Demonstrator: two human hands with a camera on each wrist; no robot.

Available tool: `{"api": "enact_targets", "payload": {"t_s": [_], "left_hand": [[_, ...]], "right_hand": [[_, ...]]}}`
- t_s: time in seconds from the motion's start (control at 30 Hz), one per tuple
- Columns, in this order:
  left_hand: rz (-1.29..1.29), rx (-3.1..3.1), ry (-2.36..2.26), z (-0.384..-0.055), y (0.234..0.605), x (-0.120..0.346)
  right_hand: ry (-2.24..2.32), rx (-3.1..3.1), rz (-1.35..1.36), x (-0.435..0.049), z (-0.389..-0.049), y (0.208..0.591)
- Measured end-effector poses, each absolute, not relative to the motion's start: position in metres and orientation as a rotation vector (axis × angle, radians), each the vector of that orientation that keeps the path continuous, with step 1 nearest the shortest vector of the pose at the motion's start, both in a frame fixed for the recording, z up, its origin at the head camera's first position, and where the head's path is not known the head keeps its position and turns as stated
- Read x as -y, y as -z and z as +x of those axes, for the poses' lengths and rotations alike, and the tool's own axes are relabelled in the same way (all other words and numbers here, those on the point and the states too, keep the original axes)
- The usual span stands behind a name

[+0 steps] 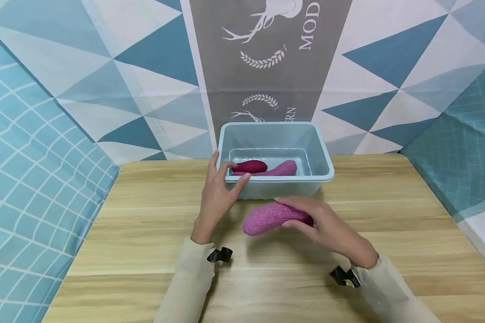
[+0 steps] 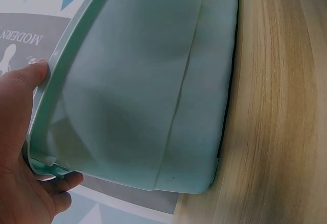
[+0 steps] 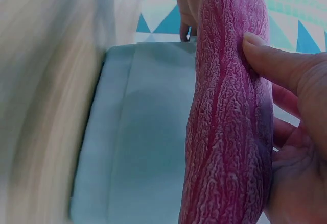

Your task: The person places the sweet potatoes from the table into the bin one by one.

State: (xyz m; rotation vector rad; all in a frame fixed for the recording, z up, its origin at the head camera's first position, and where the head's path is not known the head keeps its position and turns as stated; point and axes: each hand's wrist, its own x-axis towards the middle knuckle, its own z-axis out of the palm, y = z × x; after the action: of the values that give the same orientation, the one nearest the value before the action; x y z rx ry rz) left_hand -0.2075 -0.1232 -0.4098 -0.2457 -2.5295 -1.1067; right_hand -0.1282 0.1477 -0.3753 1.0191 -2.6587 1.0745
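A light blue plastic bin (image 1: 283,190) stands upright at the back of the wooden table. My left hand (image 1: 218,193) grips its near left corner, the thumb (image 2: 36,74) on the rim and other fingertips around the corner. In front of the bin, my right hand (image 1: 327,222) holds a wrinkled purple sweet potato (image 1: 262,219) above the table, thumb on one side and fingers on the other. Inside the bin lie a smooth dark red sweet potato-like piece (image 1: 252,166) and a wrinkled purple-pink one (image 1: 286,168), partly hidden by the front rim.
Behind the bin hangs a cloth (image 1: 157,76) with blue, white and grey triangles. A blue gridded cloth (image 1: 28,179) covers the left side, and a teal one (image 1: 465,148) the right. The wooden table (image 1: 137,224) spreads around the bin.
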Motion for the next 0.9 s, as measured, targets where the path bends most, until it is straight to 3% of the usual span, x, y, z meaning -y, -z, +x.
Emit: {"api": "enact_targets", "payload": {"t_s": [0.9], "left_hand": [[-0.242, 2.546, 1.089, -0.205, 0.407, 0.123]], "right_hand": [[-0.995, 2.598, 0.978, -0.137, -0.15, 0.342]]}}
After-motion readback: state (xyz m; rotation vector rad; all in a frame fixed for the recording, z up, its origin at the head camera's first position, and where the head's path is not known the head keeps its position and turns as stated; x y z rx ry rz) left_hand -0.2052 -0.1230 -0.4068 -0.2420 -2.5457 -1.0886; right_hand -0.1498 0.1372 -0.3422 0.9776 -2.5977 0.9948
